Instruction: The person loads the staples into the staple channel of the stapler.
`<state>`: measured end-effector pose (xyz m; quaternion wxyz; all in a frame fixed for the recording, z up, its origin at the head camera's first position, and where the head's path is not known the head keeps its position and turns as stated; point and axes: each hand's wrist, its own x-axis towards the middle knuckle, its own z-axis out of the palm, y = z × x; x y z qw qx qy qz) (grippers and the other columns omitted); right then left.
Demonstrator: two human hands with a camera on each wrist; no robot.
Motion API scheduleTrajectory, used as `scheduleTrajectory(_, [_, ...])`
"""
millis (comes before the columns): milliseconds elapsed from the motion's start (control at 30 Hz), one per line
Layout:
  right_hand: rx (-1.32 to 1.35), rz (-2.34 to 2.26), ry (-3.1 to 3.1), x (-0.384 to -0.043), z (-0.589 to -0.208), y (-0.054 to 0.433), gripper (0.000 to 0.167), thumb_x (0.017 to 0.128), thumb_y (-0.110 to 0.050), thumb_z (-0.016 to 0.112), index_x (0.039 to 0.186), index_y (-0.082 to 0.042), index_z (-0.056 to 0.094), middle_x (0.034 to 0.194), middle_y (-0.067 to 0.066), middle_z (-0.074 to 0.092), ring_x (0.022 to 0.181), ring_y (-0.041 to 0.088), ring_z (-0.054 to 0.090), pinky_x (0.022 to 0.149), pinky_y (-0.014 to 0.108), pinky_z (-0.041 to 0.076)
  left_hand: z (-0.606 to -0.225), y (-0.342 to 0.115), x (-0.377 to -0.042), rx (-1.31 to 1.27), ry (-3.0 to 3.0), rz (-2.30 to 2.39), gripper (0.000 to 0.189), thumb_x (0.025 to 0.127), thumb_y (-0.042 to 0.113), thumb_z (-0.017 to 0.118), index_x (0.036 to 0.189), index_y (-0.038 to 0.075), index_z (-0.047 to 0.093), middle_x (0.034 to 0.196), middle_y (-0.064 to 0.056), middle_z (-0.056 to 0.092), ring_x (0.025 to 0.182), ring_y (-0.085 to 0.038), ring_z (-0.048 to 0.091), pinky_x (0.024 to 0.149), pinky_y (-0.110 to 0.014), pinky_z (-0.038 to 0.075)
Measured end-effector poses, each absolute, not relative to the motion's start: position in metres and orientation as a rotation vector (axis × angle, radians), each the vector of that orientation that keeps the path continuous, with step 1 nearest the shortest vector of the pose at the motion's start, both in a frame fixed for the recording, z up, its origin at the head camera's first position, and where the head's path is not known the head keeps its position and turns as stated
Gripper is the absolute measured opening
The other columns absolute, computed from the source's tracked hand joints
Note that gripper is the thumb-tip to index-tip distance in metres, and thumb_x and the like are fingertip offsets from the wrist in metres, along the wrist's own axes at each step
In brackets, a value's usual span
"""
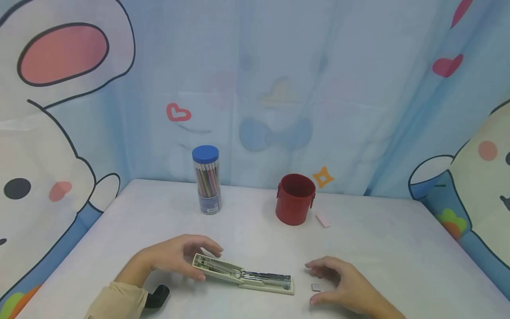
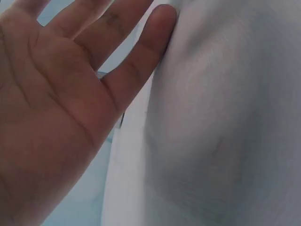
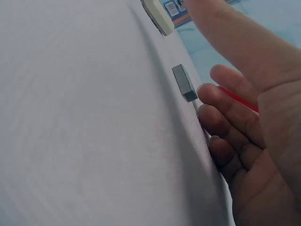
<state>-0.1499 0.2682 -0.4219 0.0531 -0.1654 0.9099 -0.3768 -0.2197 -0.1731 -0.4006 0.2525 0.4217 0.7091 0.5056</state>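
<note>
**Items at my hands: opened stapler and staple block**

1. Stapler (image 1: 244,274), cream body, swung open so the metal staple channel lies bare. It lies flat on the white table (image 1: 398,248) between my two hands, its raised top end by my left hand, its base end pointing toward my right.
2. Staple block (image 1: 316,287), small, grey, metallic. It lies on the table just beside my right fingertips, under the arch of that hand; in the right wrist view (image 3: 184,83) it sits a little apart from the nearest finger.
3. Left hand (image 1: 179,257): fingers relaxed and spread, gripping nothing, thumb and fingertips at the stapler's raised end. Whether they touch it I cannot tell.
4. Right hand (image 1: 338,283): fingers loosely arched over the staple block, holding nothing.
5. Beyond my left hand: clear pencil tube (image 1: 207,179) with blue lid, upright.
6. Beyond my right hand: red cup (image 1: 295,199), upright, with a pink eraser (image 1: 322,219) just beside it.
7. Black object (image 1: 157,296) by my left sleeve; kind unclear.
</note>
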Motion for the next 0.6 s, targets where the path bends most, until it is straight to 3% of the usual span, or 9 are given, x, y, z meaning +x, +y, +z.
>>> scheduleTrajectory(367, [-0.518, -1.224, 2.669, -0.151, -0.424, 0.279, 0.048, 0.071, -0.034, 0.092, 0.112, -0.016, 0.074, 0.090, -0.005, 0.064, 0.082, 0.011, 0.057, 0.072, 0.023, 0.049, -0.406, -0.171, -0.221, 1.060, 1.858, 1.399, 0.051, 0.088, 0.010, 0.077, 0.135, 0.000, 0.060, 0.138, -0.019, 0.056, 0.131, -0.022, 0.048, 0.101, -0.034, 0.046])
scheduleTrajectory(467, [-0.525, -1.227, 2.665, -0.153, -0.425, 0.281, 0.042, 0.073, -0.033, 0.091, 0.108, -0.017, 0.075, 0.091, -0.006, 0.065, 0.081, 0.011, 0.057, 0.072, 0.023, 0.050, -0.406, -0.171, -0.220, 1.056, 1.886, 1.379, 0.050, 0.089, 0.012, 0.077, 0.134, 0.001, 0.061, 0.139, -0.017, 0.056, 0.130, -0.021, 0.048, 0.094, -0.031, 0.049])
scheduleTrajectory(600, [-0.583, -1.235, 2.672, -0.153, -0.426, 0.283, 0.035, 0.075, -0.033, 0.090, 0.104, -0.019, 0.076, 0.092, -0.008, 0.067, 0.081, 0.011, 0.059, 0.072, 0.023, 0.051, -0.406, -0.172, -0.219, 1.045, 1.910, 1.363, 0.049, 0.089, 0.013, 0.076, 0.134, 0.002, 0.061, 0.138, -0.015, 0.057, 0.121, -0.020, 0.051, 0.073, -0.026, 0.052])
